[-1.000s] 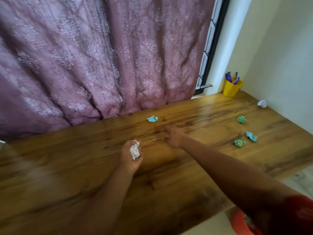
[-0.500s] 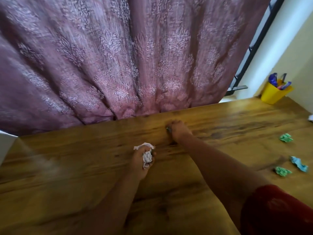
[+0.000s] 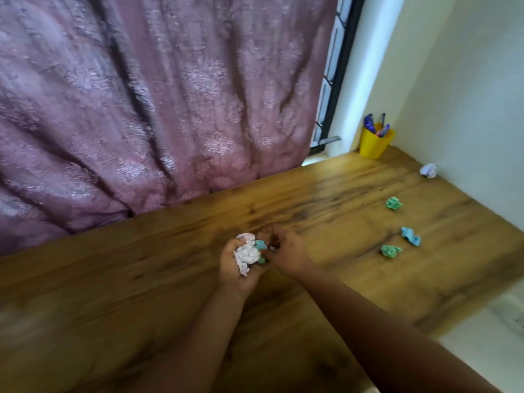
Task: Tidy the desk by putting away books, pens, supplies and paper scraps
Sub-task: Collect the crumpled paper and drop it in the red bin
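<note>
Over the wooden desk (image 3: 326,222) both hands meet, left hand (image 3: 238,268) clutching crumpled scraps (image 3: 248,255)

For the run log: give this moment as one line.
left hand: holds paper wad | right hand: at the wad, grip unclear | desk: four scraps at right | yellow cup: pens in

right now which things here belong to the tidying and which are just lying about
Job:
- paper scraps held in left hand
- right hand beside them
- loose scraps: two green, blue, white
- pens in yellow cup

Not part:
- curtain
- window frame
- desk
</note>
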